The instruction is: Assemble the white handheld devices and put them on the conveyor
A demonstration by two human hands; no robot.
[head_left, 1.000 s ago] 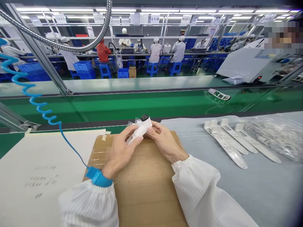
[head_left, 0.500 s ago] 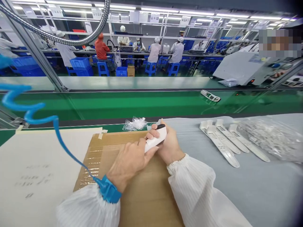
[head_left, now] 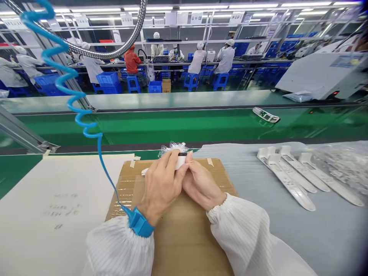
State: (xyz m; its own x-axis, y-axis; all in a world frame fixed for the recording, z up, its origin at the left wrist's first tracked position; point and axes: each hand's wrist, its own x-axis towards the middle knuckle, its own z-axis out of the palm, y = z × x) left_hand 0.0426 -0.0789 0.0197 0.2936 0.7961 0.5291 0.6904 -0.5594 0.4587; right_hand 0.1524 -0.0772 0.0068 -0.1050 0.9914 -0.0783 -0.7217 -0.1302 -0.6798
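Both hands are closed round a long white plastic housing [head_left: 180,161] with a black end, held over a brown cardboard sheet [head_left: 189,237]. My left hand [head_left: 163,178], with a blue wrist strap [head_left: 140,222], lies over the top of it and hides most of its length. A white tip sticks out to the left of that hand. My right hand [head_left: 201,182] grips the black end with thumb and fingers. Just behind the hands lies crumpled clear plastic wrap [head_left: 174,147].
Several white plastic shells [head_left: 290,180] lie on the grey foam sheet [head_left: 258,237] at right, beside a clear bag of parts [head_left: 345,165]. A white housing [head_left: 266,115] rests on the green conveyor [head_left: 172,126]. A blue coiled cord [head_left: 82,119] hangs at left. People work across the line.
The housing has turned from slanting up to the right to lying more crosswise. My left hand has slid over it, covering more. The view has swung slightly left.
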